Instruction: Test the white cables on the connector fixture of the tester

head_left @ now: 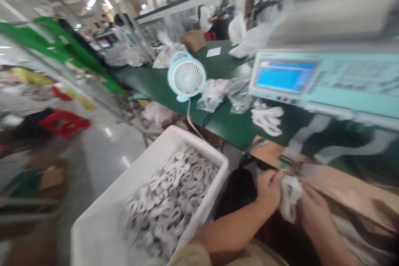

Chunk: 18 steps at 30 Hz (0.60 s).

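Observation:
A coiled bundle of white cable [290,203] hangs between my two hands, just in front of the bench edge. My left hand [268,189] is closed, its thumb and fingers pinching at the bundle's upper left side, close to a small green part [284,163]. On the bundle's other side my right hand [316,212] is closed round its edge; its fingertips are partly hidden and blurred. Behind both hands lies a tan board [268,153] along the bench edge. Another white cable coil [267,119] rests on the green bench.
A white bin [109,193] with many coiled cables stands at my left. On the green bench [140,80] are a light-blue fan [188,75], clear plastic bags [215,93] and a test instrument [343,79] with a lit screen. Flat grey ribbons [307,135] hang from the instrument.

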Each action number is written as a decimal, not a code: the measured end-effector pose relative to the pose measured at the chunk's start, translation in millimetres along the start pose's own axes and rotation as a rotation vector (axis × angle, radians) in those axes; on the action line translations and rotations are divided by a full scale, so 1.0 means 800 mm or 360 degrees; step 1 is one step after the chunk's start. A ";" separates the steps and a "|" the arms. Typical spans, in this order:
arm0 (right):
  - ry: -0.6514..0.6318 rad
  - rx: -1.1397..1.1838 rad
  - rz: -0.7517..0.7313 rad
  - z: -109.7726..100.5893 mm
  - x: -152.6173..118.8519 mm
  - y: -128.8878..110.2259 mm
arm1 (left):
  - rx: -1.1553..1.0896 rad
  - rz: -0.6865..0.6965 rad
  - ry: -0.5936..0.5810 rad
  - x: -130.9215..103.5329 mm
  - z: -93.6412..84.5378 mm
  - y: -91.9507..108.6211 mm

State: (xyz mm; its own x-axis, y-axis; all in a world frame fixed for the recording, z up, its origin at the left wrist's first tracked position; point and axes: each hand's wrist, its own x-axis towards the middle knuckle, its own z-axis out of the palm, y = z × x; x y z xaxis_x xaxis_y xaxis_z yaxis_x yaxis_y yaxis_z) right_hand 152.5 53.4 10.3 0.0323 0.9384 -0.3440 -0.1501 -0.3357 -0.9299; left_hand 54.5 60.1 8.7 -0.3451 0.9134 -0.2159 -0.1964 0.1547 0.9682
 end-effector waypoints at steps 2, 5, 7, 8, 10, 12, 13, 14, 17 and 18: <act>0.0006 0.0156 0.0006 0.001 0.000 -0.008 | 0.0083 0.0110 -0.0057 0.004 -0.003 0.005; -0.0015 0.0265 0.0031 0.005 0.002 -0.012 | 0.0110 0.0191 -0.0136 0.004 -0.007 0.015; -0.0041 0.0294 0.0029 0.005 0.001 -0.010 | 0.0086 0.0174 -0.0135 0.000 -0.007 0.019; -0.0056 0.0304 0.0026 0.005 0.000 -0.009 | 0.0062 0.0152 -0.0125 -0.001 -0.006 0.020; -0.0073 0.0310 0.0013 0.004 0.000 -0.007 | -0.0001 0.0098 -0.0107 -0.002 -0.004 0.019; -0.0076 0.0300 -0.0001 0.003 0.001 -0.006 | -0.0060 0.0058 -0.0114 0.001 -0.001 0.013; -0.0074 0.0291 -0.0006 0.004 0.001 -0.007 | -0.0080 0.0041 -0.0119 0.002 0.001 0.010; -0.0069 0.0281 -0.0008 0.004 0.002 -0.008 | -0.0094 0.0021 -0.0117 0.004 0.003 0.006; -0.0029 0.0246 0.0000 0.003 0.002 -0.014 | -0.0080 -0.0086 -0.0131 0.002 0.000 0.007; -0.0005 0.0222 0.0005 0.002 0.001 -0.015 | -0.0035 -0.0090 -0.0145 0.000 -0.006 0.013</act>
State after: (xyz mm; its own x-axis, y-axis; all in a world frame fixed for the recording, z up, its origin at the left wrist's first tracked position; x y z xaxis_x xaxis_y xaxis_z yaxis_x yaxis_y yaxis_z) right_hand 152.7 58.7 21.7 0.0287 0.9377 -0.3462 -0.2864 -0.3242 -0.9016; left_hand 48.0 59.7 17.9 -0.2482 0.9340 -0.2569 -0.2335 0.1997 0.9516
